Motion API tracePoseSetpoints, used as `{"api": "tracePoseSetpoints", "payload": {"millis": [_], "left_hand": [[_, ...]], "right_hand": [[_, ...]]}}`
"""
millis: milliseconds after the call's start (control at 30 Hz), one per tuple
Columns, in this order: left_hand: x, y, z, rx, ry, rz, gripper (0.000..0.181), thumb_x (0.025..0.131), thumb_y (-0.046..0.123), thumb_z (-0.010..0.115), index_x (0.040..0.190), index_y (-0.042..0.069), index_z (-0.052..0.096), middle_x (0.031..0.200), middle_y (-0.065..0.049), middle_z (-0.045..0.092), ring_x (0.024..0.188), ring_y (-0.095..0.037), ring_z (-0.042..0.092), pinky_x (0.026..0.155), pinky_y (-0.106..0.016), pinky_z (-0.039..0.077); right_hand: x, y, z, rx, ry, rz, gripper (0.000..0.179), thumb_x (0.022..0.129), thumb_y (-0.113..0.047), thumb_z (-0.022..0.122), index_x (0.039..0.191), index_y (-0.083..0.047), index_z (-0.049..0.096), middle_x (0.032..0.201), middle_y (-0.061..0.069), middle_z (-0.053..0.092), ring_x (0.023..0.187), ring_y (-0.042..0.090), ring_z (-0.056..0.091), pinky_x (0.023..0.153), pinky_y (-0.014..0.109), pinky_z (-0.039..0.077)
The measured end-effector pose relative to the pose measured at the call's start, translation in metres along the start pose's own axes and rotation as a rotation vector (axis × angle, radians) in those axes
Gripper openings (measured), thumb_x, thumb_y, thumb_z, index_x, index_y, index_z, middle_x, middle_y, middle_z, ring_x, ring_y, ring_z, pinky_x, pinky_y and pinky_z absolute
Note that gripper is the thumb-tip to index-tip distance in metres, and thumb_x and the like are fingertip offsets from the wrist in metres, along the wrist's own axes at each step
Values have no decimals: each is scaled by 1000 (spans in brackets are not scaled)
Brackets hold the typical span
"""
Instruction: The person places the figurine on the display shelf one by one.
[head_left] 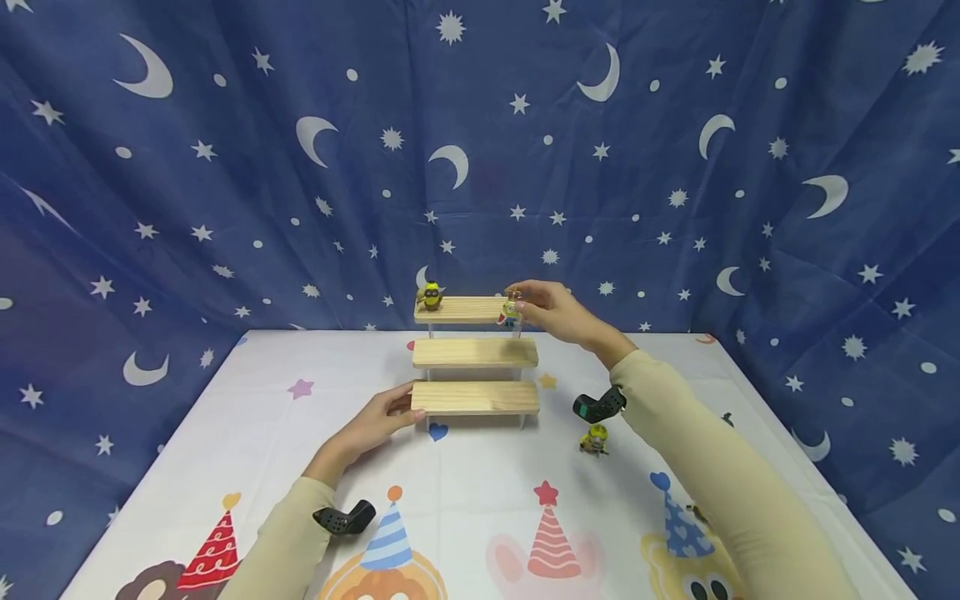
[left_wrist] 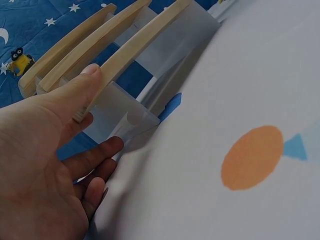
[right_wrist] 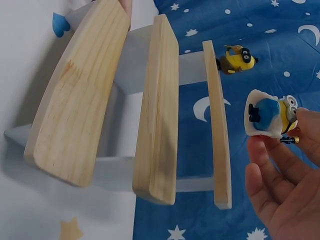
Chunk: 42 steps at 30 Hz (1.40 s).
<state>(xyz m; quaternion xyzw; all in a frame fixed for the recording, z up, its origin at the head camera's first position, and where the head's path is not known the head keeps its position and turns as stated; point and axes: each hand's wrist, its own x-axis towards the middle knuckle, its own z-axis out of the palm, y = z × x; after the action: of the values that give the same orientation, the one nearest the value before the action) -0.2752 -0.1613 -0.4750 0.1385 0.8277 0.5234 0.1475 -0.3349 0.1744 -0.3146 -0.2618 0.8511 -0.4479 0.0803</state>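
A three-tier display stand with wooden shelves (head_left: 475, 398) and clear side supports stands at the back of the table. My left hand (head_left: 382, 417) holds the left end of its lowest shelf, thumb (left_wrist: 90, 72) against the wood and fingers by the clear support. Near the right end of the top shelf, my right hand (head_left: 558, 310) pinches a small Minion figurine (right_wrist: 272, 114) with blue overalls, a white cape and a crown. In the right wrist view the figurine is apart from the shelf edge. Another Minion figurine (head_left: 431, 296), yellow and brown, stands at the top shelf's left end.
A third yellow figurine (head_left: 595, 440) is on the tablecloth right of the stand. A small dark item (head_left: 697, 514) lies partly hidden by my right sleeve, and another (head_left: 727, 419) is beyond the forearm. A blue moon-and-star curtain (head_left: 480, 167) hangs right behind the table.
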Motion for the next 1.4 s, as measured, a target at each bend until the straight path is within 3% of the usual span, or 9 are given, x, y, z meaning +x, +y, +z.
{"api": "tracePoseSetpoints", "payload": {"millis": [367,667,833,1000,1167,1400], "left_hand": [[3,2,-4,12,3,-4,80,98,39,66,161,8,27,155,-21,47,144,-40,44,119,-57,36],[2,5,-4,25,-5,10,79,99,37,65,160,6,26,154,-22,47,143,-40,46,119,-57,36],[4,5,-3,30,-5,20,78,99,37,65,160,5,27,153,-22,48,142,-40,47,118,-56,37],[5,4,-2,12,2,6,79,98,38,66,160,8,28,154,-21,48,142,-39,47,119,-56,36],[2,0,-1,-9,-4,-6,78,98,36,66,160,8,28,154,-21,48,142,-38,47,118,-55,38],[0,0,0,-17,2,8,78,98,39,66,160,8,29,153,-21,48,142,-39,47,116,-56,40]], "right_hand": [[28,-4,14,73,16,4,42,108,-16,48,149,-5,47,154,19,47,137,36,54,105,45,53],[51,-11,20,11,58,12,41,108,-16,48,148,-7,49,152,18,51,121,35,64,94,48,58],[56,-7,20,2,72,39,41,108,-17,48,149,-9,48,152,19,51,119,35,64,95,49,56],[60,-5,24,36,113,58,40,107,-15,49,147,-10,51,148,17,56,126,33,60,99,49,54],[65,-1,33,52,113,62,41,107,-14,50,147,-8,51,151,18,53,134,31,56,92,41,51],[67,-1,41,70,102,70,40,106,-14,52,146,-6,53,151,18,53,142,31,49,117,47,42]]}}
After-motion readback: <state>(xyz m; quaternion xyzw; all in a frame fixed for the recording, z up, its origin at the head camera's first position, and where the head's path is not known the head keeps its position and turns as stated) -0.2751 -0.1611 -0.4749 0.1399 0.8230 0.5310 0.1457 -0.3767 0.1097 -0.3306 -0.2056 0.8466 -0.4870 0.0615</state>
